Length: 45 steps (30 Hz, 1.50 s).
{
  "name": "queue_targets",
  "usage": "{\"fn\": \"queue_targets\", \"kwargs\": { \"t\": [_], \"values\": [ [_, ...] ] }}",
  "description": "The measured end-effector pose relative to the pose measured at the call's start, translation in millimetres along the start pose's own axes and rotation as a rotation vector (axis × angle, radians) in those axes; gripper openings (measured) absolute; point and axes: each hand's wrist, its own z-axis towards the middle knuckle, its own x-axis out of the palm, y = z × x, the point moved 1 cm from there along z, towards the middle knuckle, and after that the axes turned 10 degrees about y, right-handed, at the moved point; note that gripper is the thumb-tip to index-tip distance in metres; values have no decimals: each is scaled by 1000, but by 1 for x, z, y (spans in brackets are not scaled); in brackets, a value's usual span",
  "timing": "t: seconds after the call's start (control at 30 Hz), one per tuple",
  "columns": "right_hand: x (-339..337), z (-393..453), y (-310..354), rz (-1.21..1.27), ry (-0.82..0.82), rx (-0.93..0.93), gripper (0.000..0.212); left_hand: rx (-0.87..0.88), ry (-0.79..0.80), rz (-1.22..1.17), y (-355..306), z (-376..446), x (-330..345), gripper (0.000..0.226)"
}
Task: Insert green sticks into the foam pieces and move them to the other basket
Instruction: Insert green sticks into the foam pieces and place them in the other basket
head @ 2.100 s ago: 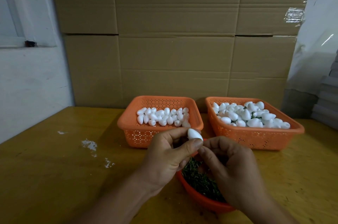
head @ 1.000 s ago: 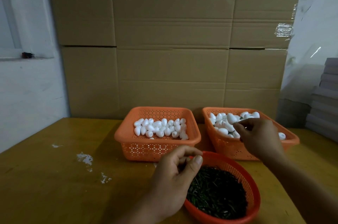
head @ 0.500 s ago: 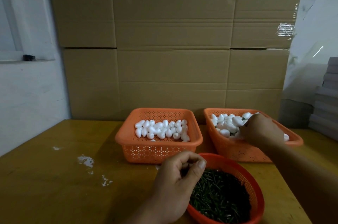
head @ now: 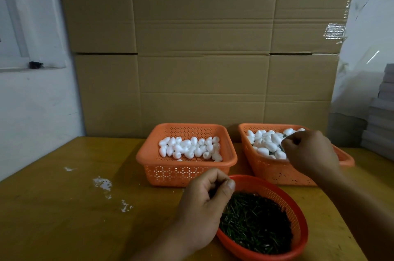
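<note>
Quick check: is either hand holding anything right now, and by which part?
Cannot tell for certain. The left hand is curled beside the red bowl; the right hand is curled over the right basket. No piece or stick shows in either.

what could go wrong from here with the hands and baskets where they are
The round basket of green sticks sits near the table's front edge; the left hand at its rim could nudge it off. The right forearm crosses low over the right basket wall, so pulling back may drag or tip it. The foam pieces there are heaped and could spill.
</note>
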Motion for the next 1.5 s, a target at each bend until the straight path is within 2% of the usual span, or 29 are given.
{"fn": "queue_targets", "kwargs": {
  "t": [0.1, 0.17, 0.27, 0.33, 0.5, 0.6, 0.7, 0.83, 0.93, 1.0, 1.1, 1.17, 1.4, 1.5],
  "values": [
    [-9, -30, 15, 138, 56, -99, 24, -9, -17, -6, -1, 2, -2, 32],
    [-13, -54, 23, 234, 109, -163, 23, -20, -51, 8, -4, 2, -5, 42],
    [-5, -83, 26, 324, 200, -221, 24, -44, -109, 34, -8, 4, -13, 41],
    [5, -93, 22, 298, 228, -227, 21, -63, -136, 54, -9, 9, -24, 39],
    [15, -100, 15, 250, 307, -225, 18, -161, -242, 317, -1, 43, -76, 27],
    [15, -100, 15, 232, 302, -229, 19, -303, -233, 531, 1, 76, -108, 24],
    [13, -103, 17, 211, 271, -247, 19, -488, -134, 766, 3, 106, -130, 27],
    [12, -104, 18, 214, 276, -240, 18, -721, 102, 976, 17, 127, -137, 20],
    [11, -105, 17, 199, 259, -225, 17, -917, 300, 1031, 23, 132, -135, 33],
    [11, -105, 17, 199, 260, -216, 17, -982, 396, 1107, 27, 134, -135, 48],
    [11, -105, 17, 192, 263, -207, 18, -1031, 518, 1252, 38, 139, -137, 75],
    [11, -105, 17, 185, 277, -199, 16, -1033, 573, 1286, 46, 140, -140, 80],
    [11, -104, 18, 146, 254, -207, 24, -872, 706, 1388, 59, 141, -141, 73],
    [12, -103, 18, 130, 290, -191, 21, -851, 699, 1409, 64, 142, -142, 70]
  ]
}}
